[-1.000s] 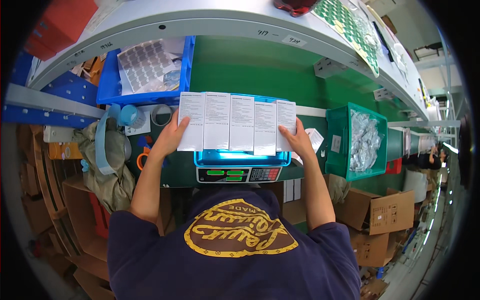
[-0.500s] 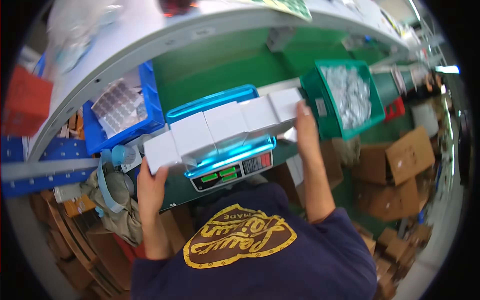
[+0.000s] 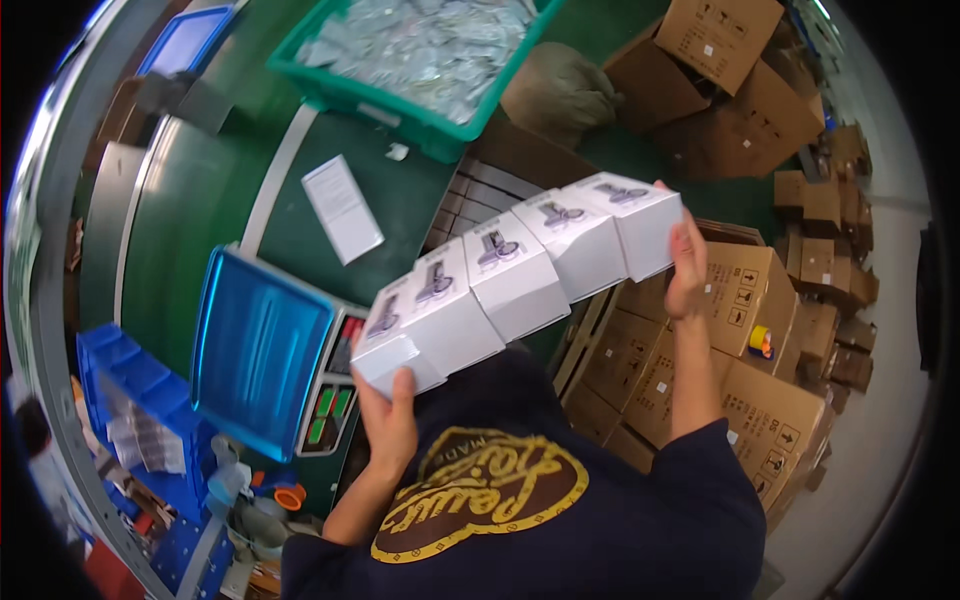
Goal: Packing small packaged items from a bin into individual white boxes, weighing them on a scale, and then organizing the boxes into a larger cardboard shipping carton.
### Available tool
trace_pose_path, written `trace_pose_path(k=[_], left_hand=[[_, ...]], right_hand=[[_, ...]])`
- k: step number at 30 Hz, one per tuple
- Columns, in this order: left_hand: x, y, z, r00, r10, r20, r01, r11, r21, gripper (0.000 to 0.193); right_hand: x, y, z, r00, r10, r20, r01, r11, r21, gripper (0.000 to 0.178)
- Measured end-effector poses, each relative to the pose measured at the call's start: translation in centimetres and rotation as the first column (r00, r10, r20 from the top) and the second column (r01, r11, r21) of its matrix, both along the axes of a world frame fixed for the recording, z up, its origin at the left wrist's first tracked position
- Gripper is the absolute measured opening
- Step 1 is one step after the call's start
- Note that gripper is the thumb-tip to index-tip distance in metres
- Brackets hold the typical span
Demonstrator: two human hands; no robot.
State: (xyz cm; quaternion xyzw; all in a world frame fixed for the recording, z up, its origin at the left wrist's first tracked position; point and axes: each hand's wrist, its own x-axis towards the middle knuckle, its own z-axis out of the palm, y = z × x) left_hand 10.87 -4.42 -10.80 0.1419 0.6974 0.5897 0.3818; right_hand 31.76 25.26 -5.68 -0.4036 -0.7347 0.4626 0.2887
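A row of several white boxes [image 3: 517, 290], each with a picture of a dark device on its top, is pressed together end to end between my hands. My left hand [image 3: 388, 425] grips the row's near left end, thumb on the front face. At the far right end my right hand [image 3: 686, 268] is closed on the last box. The row slants up to the right, in the air in front of my body. Left of it stands a weighing scale with a bare blue pan [image 3: 262, 350]. An open carton [image 3: 530, 150] holding white boxes lies partly hidden behind the row.
On the green table lies a flat white box [image 3: 343, 210]. Beyond it stands a green bin [image 3: 400, 128] of small clear bags. A blue bin [image 3: 135, 380] is at the left. Stacked brown cartons [image 3: 745, 300], one with a yellow tape roll [image 3: 761, 341], fill the right side.
My view and body have turned to the right. The row of boxes has come off the scale and is carried toward the open carton, its printed tops now showing.
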Motion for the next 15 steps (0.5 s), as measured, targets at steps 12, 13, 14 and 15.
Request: trace_pose_path(k=[12, 13, 14, 15], left_hand=[[0.5, 22.0, -26.7, 0.995, -0.008, 0.099, 0.035, 0.962, -0.270, 0.053], [-0.2, 22.6, -28.6, 0.999, -0.020, 0.045, 0.032, 0.952, -0.304, 0.057], [-1.0, 23.2, -30.2, 0.995, -0.045, 0.093, 0.074, 0.940, -0.333, 0.058], [-1.5, 23.6, -31.7, 0.987, -0.069, 0.143, 0.117, 0.926, -0.359, 0.058]], right_hand=[[8.0, 16.0, -35.4, 0.964, -0.171, 0.202, 0.233, 0.910, -0.342, 0.055], [7.7, 15.2, -36.2, 0.960, -0.168, 0.226, 0.238, 0.911, -0.336, 0.055], [7.8, 14.1, -37.6, 0.941, -0.204, 0.270, 0.294, 0.887, -0.356, 0.056], [8.0, 12.8, -39.0, 0.919, -0.238, 0.315, 0.350, 0.860, -0.371, 0.056]])
